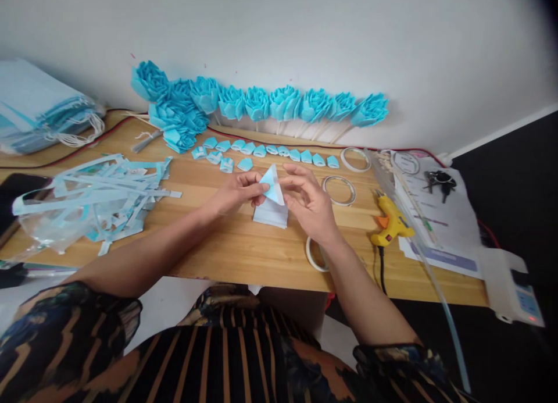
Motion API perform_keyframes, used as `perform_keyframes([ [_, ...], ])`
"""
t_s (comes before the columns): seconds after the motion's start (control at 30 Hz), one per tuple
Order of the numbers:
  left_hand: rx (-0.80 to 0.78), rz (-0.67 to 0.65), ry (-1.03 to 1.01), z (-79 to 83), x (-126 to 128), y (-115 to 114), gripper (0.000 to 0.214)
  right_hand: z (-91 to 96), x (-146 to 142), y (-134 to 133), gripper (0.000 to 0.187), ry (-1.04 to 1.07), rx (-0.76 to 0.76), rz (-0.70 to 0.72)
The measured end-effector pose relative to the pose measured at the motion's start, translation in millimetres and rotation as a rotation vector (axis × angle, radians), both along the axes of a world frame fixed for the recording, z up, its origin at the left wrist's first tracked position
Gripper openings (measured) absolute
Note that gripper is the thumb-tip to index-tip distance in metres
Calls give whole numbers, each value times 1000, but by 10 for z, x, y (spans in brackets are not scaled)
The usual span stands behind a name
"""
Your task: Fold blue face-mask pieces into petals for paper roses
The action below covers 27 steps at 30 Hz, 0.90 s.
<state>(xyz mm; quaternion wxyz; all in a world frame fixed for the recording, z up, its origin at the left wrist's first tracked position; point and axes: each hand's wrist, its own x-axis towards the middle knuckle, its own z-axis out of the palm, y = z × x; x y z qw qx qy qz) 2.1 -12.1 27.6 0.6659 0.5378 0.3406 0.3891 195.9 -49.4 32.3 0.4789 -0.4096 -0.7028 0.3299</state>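
My left hand pinches a light blue sheet folded into a triangle, thumb on its front face. A white strip runs along the triangle's right edge. My right hand is at that edge, its thumb and fingers bent around it, the index finger held a little away. Below the triangle lies a pale blue rectangular stack of sheets on the wooden table. Just behind my hands, several small folded blue petals lie in rows.
Blue fabric flowers on sticks line the wall. Cut scraps and a stack of face masks are at left. Tape rolls, a yellow glue gun, papers, keys and a white power strip are at right.
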Motion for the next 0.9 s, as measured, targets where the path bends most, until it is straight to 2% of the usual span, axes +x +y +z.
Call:
perform_keyframes([
  [0.13, 11, 11, 23, -3, 3, -12, 34, 17, 7, 6, 17, -96, 15, 5],
  [0.3, 57, 12, 87, 20, -1, -23, 34, 13, -11, 10, 1, -72, -15, -1],
  [0.47, 120, 28, 162, 34, 2, -30, 37, -26, -39, 17, 11, 4, -119, -1],
  [0.7, 128, 27, 154, 30, 16, -44, 34, -48, -78, 21, 17, 122, -240, -39],
  [0.9, 153, 22, 149, 26, 18, -47, 33, -46, -73, 27, 18, 150, -263, -47],
])
